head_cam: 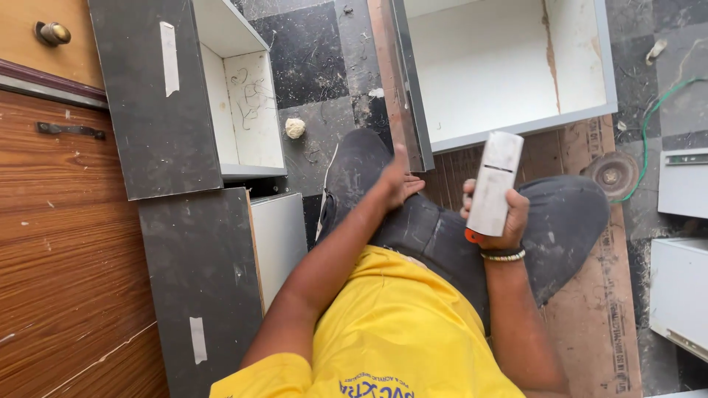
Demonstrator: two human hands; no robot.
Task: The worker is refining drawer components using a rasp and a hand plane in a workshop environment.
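- One wooden door (51,243) fills the left edge of the view, brown and grained, with one round brass knob (53,32) on the panel above it.
- Grey-fronted white cabinet boxes lie on the dark tiled floor (310,51): one large open box (509,66) at the top edge, two smaller boxes (221,96) (221,273) side by side along the door, and parts of two more white pieces (682,243) at the right edge. All look unmounted, so by my judgement the fitting work is partway along at most.
- One sheet of brown cardboard (597,309) lies under the seated person's legs.
- One round disc (611,175) rests by the right knee, next to one green cable (653,110).
- One white bottle (494,184) with an orange cap at its lower end is held upright over the right thigh, just below the near edge of the large box.
- The right hand (509,221) is wrapped closed around that bottle's lower part; one beaded bracelet (504,256) sits on the wrist.
- The left hand (402,180) is loosely spread, holding nothing, touching the left knee beside the edge of the large box.
- One small pale lump (295,127) lies on the floor.
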